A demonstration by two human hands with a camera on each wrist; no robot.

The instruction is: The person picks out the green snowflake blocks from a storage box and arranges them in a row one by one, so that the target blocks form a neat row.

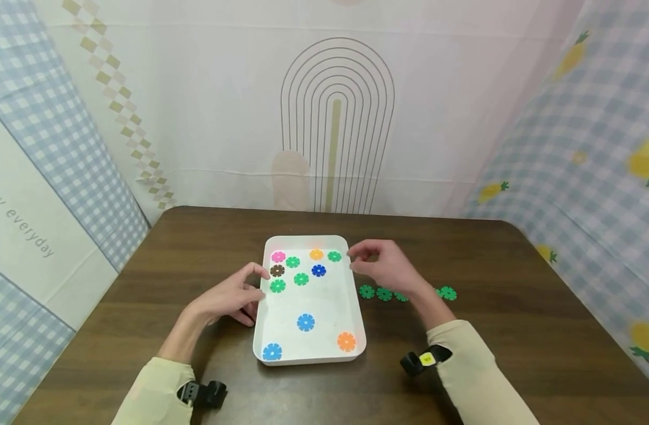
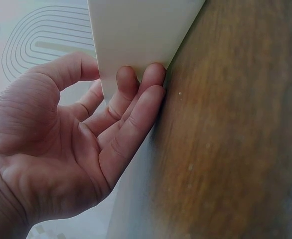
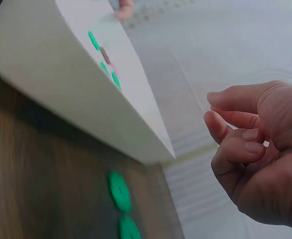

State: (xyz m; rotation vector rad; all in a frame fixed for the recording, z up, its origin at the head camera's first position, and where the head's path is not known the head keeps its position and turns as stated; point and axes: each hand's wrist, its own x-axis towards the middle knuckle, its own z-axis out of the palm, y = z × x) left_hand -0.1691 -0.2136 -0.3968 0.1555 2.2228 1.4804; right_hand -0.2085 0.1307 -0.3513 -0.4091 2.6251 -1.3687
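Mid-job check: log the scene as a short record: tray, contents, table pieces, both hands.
Tray: white, flat on the brown table
Tray, far half: pink disc, brown disc, yellow disc, dark blue disc, four green discs
Tray, near half: two light blue discs, orange disc
On table: green row right of tray, partly hidden by the right arm
Left hand: holds tray's left side
Right hand: by tray's right rim, nothing visible in its fingers

Patterned cloths [image 1: 223,106] hang around a brown wooden table [image 1: 207,248].
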